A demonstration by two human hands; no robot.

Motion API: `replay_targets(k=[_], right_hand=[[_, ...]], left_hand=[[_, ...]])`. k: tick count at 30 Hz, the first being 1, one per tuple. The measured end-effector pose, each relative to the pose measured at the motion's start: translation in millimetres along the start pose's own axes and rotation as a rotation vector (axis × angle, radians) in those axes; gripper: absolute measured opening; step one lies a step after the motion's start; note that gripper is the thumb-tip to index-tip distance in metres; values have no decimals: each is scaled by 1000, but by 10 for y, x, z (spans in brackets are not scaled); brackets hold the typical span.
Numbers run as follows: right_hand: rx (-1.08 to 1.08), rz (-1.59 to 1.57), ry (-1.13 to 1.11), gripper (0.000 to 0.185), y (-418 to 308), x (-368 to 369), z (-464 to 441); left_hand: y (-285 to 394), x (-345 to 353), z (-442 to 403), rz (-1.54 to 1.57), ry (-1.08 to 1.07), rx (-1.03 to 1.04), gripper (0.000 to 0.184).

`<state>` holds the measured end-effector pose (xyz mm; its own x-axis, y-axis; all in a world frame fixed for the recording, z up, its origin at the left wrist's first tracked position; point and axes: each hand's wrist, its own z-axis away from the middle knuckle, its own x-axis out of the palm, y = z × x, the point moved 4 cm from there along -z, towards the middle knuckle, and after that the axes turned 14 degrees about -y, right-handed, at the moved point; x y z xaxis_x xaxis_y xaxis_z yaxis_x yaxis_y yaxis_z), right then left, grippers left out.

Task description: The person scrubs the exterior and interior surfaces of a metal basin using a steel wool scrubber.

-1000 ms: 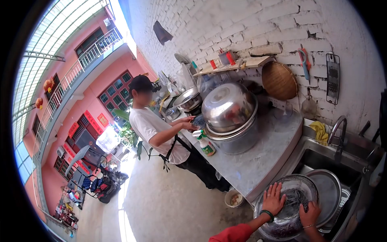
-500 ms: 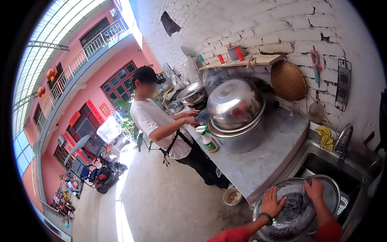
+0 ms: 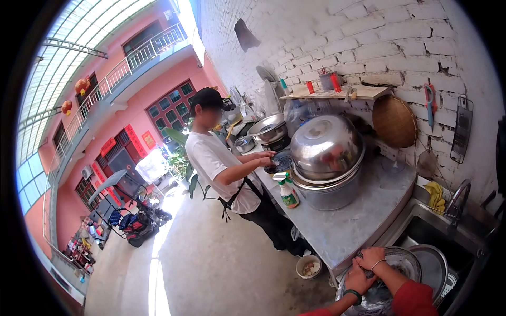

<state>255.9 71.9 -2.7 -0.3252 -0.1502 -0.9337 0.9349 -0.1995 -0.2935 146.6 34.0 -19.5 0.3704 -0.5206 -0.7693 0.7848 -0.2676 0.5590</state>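
Observation:
A large metal basin (image 3: pixel 406 259) with a wet, streaked surface rests at the sink's near left corner. My right hand (image 3: pixel 372 258) is closed on a dark scrubber (image 3: pixel 360 254) at the basin's upper left rim. Just below it, my left hand (image 3: pixel 359 280), with a green bangle at the wrist, lies against the same side of the basin. The two hands touch or nearly touch, and the left fingers are partly hidden. Behind the basin, a round metal tray (image 3: pixel 433 267) leans in the sink.
The sink (image 3: pixel 421 224) has a faucet (image 3: pixel 459 197) and yellow cloth (image 3: pixel 435 197) behind it. Stacked bowls (image 3: pixel 327 142) and a spray bottle (image 3: pixel 288 193) stand on the counter (image 3: pixel 348 226). A person (image 3: pixel 219 168) works farther along it. A small bucket (image 3: pixel 308 267) sits on the floor.
My right hand has moved left across the basin with the scrubber, from the far rim to beside my left hand. The view has swung, shifting the scene rightward.

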Motion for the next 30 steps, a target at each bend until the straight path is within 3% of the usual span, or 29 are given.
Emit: replay_targets(k=[2,5,12,23,30], right_hand=[[-24,12,-55,43,-17,-20,-4],[180,-88,-24,43,352,-147,-8],[423,-279,238,42,1257,-255,504],[513,-466,547,35,1591,-6,1358],[580,-657,624,38,1392,52,1939]], left_hand=[[49,-61,43,-32,40,17,109],[56,-82,63,-63,74,28,112],[77,-86,58,-42,64,28,104],[62,-51,58,-37,124,91,96],[83,-50,51,13,178,186,67]])
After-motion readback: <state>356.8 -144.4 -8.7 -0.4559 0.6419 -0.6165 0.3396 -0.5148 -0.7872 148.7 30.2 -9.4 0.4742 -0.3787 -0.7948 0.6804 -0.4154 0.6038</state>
